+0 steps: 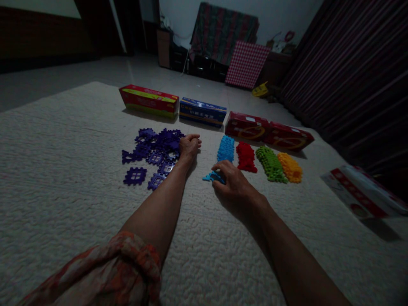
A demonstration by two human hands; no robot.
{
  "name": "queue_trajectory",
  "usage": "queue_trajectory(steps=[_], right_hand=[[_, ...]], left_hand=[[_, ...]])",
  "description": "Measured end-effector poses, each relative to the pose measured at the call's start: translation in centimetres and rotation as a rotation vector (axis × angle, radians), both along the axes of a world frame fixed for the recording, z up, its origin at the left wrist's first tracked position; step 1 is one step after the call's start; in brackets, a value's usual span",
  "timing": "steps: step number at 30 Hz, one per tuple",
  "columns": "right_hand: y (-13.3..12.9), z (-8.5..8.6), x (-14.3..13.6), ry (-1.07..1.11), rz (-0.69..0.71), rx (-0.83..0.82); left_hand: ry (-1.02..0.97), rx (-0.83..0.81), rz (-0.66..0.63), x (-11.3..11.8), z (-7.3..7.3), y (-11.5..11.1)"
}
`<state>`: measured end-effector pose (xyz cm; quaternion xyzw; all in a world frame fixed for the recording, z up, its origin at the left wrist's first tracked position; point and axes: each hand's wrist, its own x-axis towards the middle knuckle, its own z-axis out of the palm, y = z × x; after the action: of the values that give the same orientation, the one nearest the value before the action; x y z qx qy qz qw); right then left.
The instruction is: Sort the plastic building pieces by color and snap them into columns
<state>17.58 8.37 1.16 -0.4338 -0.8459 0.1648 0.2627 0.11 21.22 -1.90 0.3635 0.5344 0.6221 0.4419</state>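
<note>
My right hand (pixel 230 179) is closed on a light blue piece (pixel 209 176) low over the quilt, in front of the light blue stack (pixel 225 148). My left hand (pixel 190 145) rests at the right edge of a loose heap of purple toothed pieces (pixel 165 140), fingers pointing right; whether they hold anything is hidden. A square purple piece with a window pattern (pixel 135 176) lies flat at the near left of the heap. Right of the blue stack lie a red stack (pixel 246 157), a green stack (pixel 270 164) and a yellow stack (pixel 290 167).
Behind the pieces stand a red and yellow box (pixel 149 102), a blue box (pixel 202 112) and two dark red boxes (pixel 247 126). A white and red box (pixel 366 191) is at the right on the quilted mat (pixel 95 229). Cloth-covered furniture (pixel 225 36) stands beyond.
</note>
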Motion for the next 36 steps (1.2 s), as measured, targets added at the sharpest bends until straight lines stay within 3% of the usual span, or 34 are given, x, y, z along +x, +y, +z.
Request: queue_trajectory(steps=[7,10,13,16,23,36], right_hand=[[0.1,0.1,-0.3,-0.081,0.048,0.015],[0.9,-0.2,0.2,0.017,0.023,0.179],[1.9,-0.6,1.1,0.083,-0.099,0.423],[2.4,-1.3,1.9,0.046,-0.165,0.512],[2.6,-2.4,2.5,-0.043,-0.135,0.512],[2.0,-1.9,1.8,-0.035,-0.14,0.368]], left_hand=[[-0.018,0.002,-0.005,0.1,0.0,0.1],[-0.019,0.001,-0.001,0.1,-0.1,0.2],[-0.028,0.004,-0.001,0.1,-0.2,0.3],[-0.031,0.001,0.0,0.1,-0.2,0.3],[-0.028,-0.007,0.005,0.1,0.1,0.0],[0.003,-0.006,0.006,0.1,-0.2,0.2]])
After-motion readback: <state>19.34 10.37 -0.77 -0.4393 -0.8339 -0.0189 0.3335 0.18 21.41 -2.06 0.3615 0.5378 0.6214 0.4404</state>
